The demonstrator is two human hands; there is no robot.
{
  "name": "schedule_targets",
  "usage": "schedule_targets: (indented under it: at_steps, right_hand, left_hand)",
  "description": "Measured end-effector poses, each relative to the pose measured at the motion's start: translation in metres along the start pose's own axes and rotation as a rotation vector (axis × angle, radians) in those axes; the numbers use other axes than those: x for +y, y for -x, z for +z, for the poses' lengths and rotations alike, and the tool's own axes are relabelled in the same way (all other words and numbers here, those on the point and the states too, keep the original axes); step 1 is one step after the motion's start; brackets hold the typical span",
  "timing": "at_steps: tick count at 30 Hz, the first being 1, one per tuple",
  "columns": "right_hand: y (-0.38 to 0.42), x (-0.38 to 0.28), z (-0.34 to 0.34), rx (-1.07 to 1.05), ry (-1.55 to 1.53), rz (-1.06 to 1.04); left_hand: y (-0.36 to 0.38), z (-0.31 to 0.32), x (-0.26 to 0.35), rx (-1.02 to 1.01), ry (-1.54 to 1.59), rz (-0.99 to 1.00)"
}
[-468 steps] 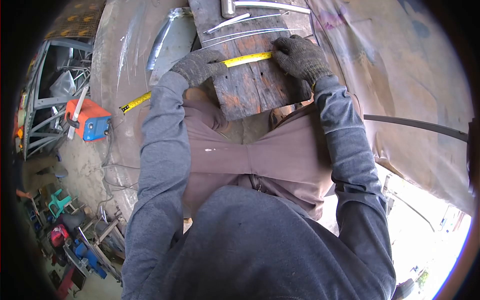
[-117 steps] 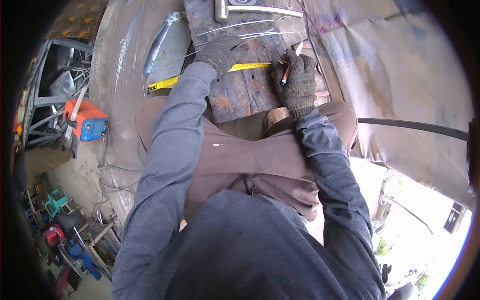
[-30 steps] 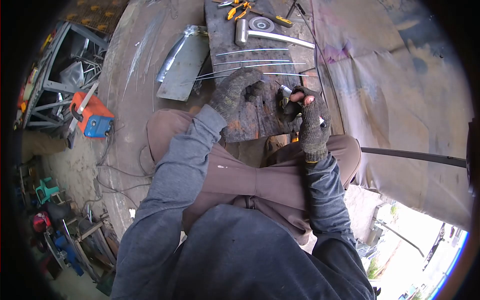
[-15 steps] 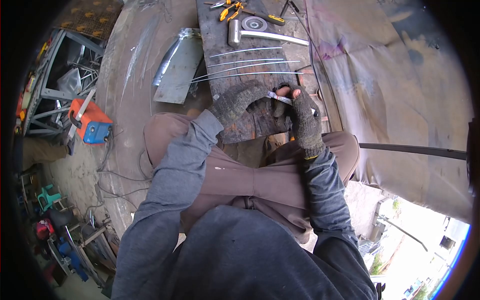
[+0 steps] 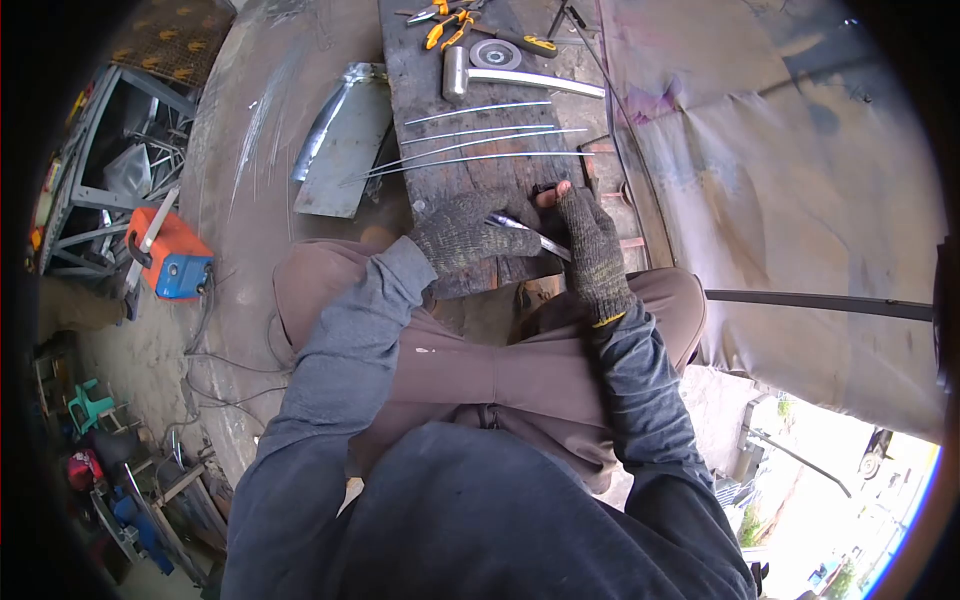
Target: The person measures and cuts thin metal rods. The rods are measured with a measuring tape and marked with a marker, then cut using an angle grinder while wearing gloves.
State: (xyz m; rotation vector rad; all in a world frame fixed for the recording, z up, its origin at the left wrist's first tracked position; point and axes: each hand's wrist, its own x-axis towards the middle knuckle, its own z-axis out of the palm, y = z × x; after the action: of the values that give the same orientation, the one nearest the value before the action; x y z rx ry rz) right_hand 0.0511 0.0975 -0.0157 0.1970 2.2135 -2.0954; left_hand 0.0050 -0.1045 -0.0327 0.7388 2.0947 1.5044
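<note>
My left hand point(image 5: 470, 232), in a dark knitted glove, is closed around a slim silvery piece point(image 5: 553, 247) that slants down to the right. The far end of this piece meets the palm side of my right hand point(image 5: 592, 240). That hand wears a matching glove with bare fingertips showing, and its fingers are bent together; what they pinch, I cannot tell. Both hands are over the near end of a dark, worn wooden board point(image 5: 490, 180). Just beyond them, several thin metal rods point(image 5: 480, 133) lie across the board.
Farther up the board are a hammer point(image 5: 456, 75), a grinding disc point(image 5: 495, 54) and yellow-handled pliers point(image 5: 437, 34). A bent metal sheet point(image 5: 340, 150) lies to the left. An orange-and-blue machine point(image 5: 172, 250) stands on the floor with cables point(image 5: 235, 365) nearby. Stained sheeting point(image 5: 790, 200) covers the right.
The slim piece has shifted lower, and more of it shows across the left hand's fingers. My right hand has moved slightly left and its fingers have turned upward. The view has shifted a little.
</note>
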Motion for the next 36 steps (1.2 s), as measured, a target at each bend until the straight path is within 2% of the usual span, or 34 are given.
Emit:
schedule_targets:
  at_steps: [1,3,5,6,10,14,16,17,19,21,22,23,25,27,31,32,34,36]
  right_hand:
    - [-0.001,0.003,-0.002,0.013,-0.021,0.094]
    - [-0.001,0.005,0.005,0.036,-0.076,0.074]
    - [0.004,-0.003,0.007,0.001,0.022,0.019]
    - [0.004,-0.005,0.010,0.020,-0.063,0.057]
    - [0.003,-0.001,0.011,0.034,-0.084,0.022]
    - [-0.003,-0.002,0.008,-0.009,0.021,-0.057]
    - [-0.010,-0.006,0.009,-0.059,0.058,-0.115]
    - [-0.012,-0.009,0.010,-0.064,0.070,-0.075]
    - [-0.014,-0.012,0.007,-0.070,0.085,-0.038]
    - [-0.022,-0.010,-0.004,-0.177,0.316,-0.073]
    - [-0.029,-0.009,-0.008,-0.154,0.393,-0.102]
    - [-0.043,-0.004,-0.015,-0.161,0.396,-0.117]
    - [-0.080,-0.001,-0.027,-0.011,0.311,-0.069]
    - [-0.117,-0.015,-0.028,0.008,0.380,-0.113]
    - [-0.208,-0.029,-0.017,-0.028,0.623,-0.346]
    - [-0.223,-0.037,-0.010,-0.032,0.624,-0.352]
    - [-0.249,-0.055,0.007,-0.054,0.847,-0.285]
    - [-0.267,-0.054,0.022,-0.036,0.825,-0.327]
  left_hand:
    - [0.000,0.000,-0.003,-0.010,0.006,0.006]
    - [0.000,0.002,-0.005,0.003,-0.018,-0.057]
    - [0.000,0.002,-0.006,0.000,-0.065,-0.025]
    - [0.000,0.003,-0.006,0.022,-0.055,-0.045]
    - [0.001,0.004,0.001,0.042,-0.084,-0.114]
    - [-0.002,0.004,-0.002,0.075,-0.079,-0.054]
    - [-0.005,0.003,-0.009,0.256,-0.037,0.129]
    - [-0.008,-0.003,-0.012,0.269,-0.037,0.129]
    - [-0.014,-0.019,-0.013,0.284,0.173,0.017]
    - [-0.012,-0.025,-0.022,0.338,0.079,0.001]
    - [-0.011,-0.025,-0.023,0.387,-0.022,-0.027]
    - [-0.013,-0.026,-0.027,0.436,-0.122,-0.057]
    - [-0.020,-0.026,-0.041,0.461,-0.244,-0.117]
    - [-0.018,-0.024,-0.040,0.370,-0.522,-0.100]
    - [-0.024,-0.020,-0.044,0.300,-0.561,-0.122]
    - [-0.025,-0.018,-0.045,0.308,-0.554,-0.128]
    - [-0.029,-0.021,-0.046,0.326,-0.543,-0.129]
    - [-0.033,-0.024,-0.047,0.199,-0.560,-0.162]
